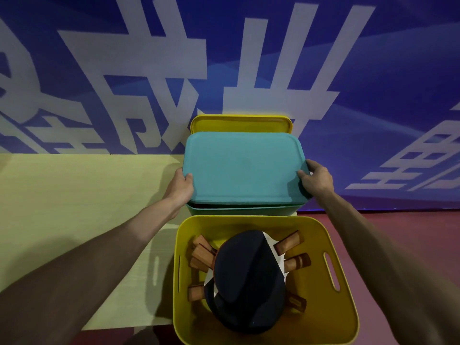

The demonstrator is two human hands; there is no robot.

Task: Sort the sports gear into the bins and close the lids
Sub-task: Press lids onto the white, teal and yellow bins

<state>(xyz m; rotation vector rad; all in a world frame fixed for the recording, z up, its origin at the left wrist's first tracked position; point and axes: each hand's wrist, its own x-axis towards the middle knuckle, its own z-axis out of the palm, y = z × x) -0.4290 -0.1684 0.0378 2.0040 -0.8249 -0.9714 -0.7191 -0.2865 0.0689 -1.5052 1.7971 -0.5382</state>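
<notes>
We see matt, smooth plastic on the teal lid and the yellow bin, the bin with a faint sheen. The paddles show wooden handles and matt dark faces. Our counter looks pale, smooth, wood-grained

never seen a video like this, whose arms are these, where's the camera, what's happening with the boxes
There is no machine here: these are a person's two bare arms, filmed by one camera worn on the head, looking down. The left hand and right hand each grip an end of a teal lid, held over a teal bin; a dark gap at the near edge shows it is not pressed shut. Nearer the camera an open yellow bin holds table tennis paddles with wooden handles. A yellow lid stands behind the teal bin, and a pale table lies to the left.
</notes>
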